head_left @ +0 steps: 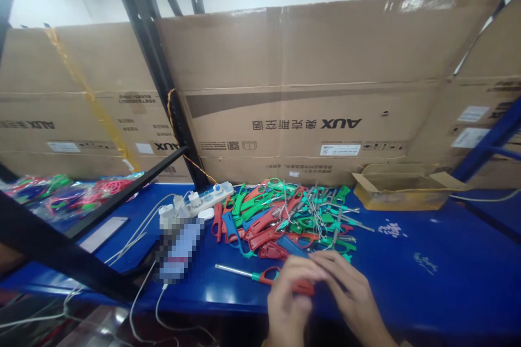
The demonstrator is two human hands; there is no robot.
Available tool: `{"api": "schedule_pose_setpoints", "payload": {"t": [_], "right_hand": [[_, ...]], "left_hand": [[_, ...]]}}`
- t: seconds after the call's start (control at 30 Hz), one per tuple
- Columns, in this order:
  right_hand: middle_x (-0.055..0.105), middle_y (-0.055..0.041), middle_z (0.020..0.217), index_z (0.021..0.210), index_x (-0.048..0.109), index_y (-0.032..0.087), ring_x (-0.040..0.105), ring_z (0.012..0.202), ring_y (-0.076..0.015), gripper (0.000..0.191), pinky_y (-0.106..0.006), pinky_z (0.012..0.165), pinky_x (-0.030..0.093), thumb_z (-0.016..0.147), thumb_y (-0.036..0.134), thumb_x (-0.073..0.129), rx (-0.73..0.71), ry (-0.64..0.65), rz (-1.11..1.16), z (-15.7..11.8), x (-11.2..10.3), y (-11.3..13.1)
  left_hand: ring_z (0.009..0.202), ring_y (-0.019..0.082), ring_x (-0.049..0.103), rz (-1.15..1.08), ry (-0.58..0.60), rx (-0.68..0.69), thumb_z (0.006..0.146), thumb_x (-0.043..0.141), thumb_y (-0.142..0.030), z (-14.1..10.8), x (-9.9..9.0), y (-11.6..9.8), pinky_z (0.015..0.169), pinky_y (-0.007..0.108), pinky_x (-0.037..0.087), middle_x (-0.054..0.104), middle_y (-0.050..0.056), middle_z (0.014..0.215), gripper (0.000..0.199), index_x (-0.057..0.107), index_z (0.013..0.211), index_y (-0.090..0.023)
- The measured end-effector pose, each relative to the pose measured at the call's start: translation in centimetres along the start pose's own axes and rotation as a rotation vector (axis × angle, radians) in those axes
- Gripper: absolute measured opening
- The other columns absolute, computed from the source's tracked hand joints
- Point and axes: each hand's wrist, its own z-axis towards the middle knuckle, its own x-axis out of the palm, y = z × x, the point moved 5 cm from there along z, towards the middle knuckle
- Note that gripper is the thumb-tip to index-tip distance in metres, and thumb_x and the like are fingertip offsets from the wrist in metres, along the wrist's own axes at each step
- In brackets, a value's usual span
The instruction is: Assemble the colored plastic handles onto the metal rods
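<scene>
A red lighter (pixel 267 275) shows at the near side of the lighter pile (pixel 264 222), partly behind the left hand (pixel 287 288). The right hand (pixel 355 294) meets it; whether either grasps anything, I cannot tell.

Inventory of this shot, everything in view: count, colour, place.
heaped lighters: many, red/green/blue, centre
front lighter: one, red with teal collar, before the heap
power strip: one, white, left of heap
phone: one, screen pixelated, front left
small case: one, white, beside strip
slab: one, pale, far left
cables: several, white, left
wire: red-yellow, along black post
bags: several, clear, coloured contents, back left
open box: one, brown, back right
cardboard sheets: several, brown, behind
tape: one strip, yellow, left sheet
pale bits: cluster, right
tabletop: blue, throughout
black post: one, left of centre
blue post: one, right
left grip: one, bare, at front lighter's handle
right grip: one, bare, beside left
</scene>
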Motion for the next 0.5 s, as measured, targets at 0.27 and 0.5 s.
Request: {"api": "schedule_pose_setpoints", "payload": {"t": [0.27,0.5], "right_hand": [[0.075,-0.0064,0.122,0.125,0.073,0.026,0.072,0.113,-0.0198,0.033,-0.028,0.098,0.060,0.103,0.017,0.051,0.004,0.093,-0.002,-1.1,0.2,-1.4],[0.075,-0.0050,0.102,0.118,0.075,0.027,0.075,0.091,-0.0176,0.022,-0.023,0.082,0.062,0.100,0.026,0.062,0.129,-0.001,-0.061,-1.3,-0.6,-2.1]], "left_hand": [[0.121,0.025,0.059,0.195,0.308,0.000,0.098,0.066,-0.030,0.0,0.2,3.0,0.106,0.045,0.051,0.067,0.009,0.124,0.030,0.064,0.127,-0.023],[0.115,0.026,0.061,0.406,0.386,0.100,0.096,0.068,-0.024,-0.1,1.4,3.1,0.099,0.045,0.057,0.072,0.008,0.120,0.030,0.067,0.126,-0.021]]}}
